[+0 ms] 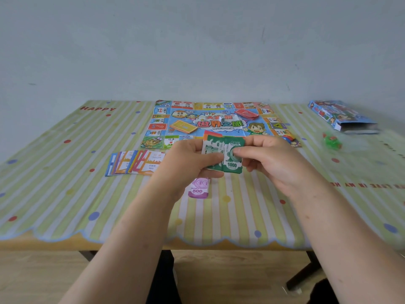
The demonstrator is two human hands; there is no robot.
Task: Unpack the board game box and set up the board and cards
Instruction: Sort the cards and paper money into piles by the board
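Note:
The colourful game board (210, 123) lies unfolded at the table's far middle. On it sit a yellow card deck (183, 127), a red card deck (246, 114) and a white die (221, 119). My left hand (190, 159) grips a stack of green play-money notes (215, 148) above the board's near edge. My right hand (269, 160) pinches the front green 1000 note (232, 162) of that stack. A purple 500 note pile (198, 188) lies on the cloth below my hands. Fanned property cards (135, 162) lie to the left.
The blue game box (341, 116) lies open at the far right by the wall. A green plastic piece (332, 141) sits near it, and red and blue tokens (287, 138) at the board's near right corner. The striped tablecloth (65, 194) ends in a scalloped front edge.

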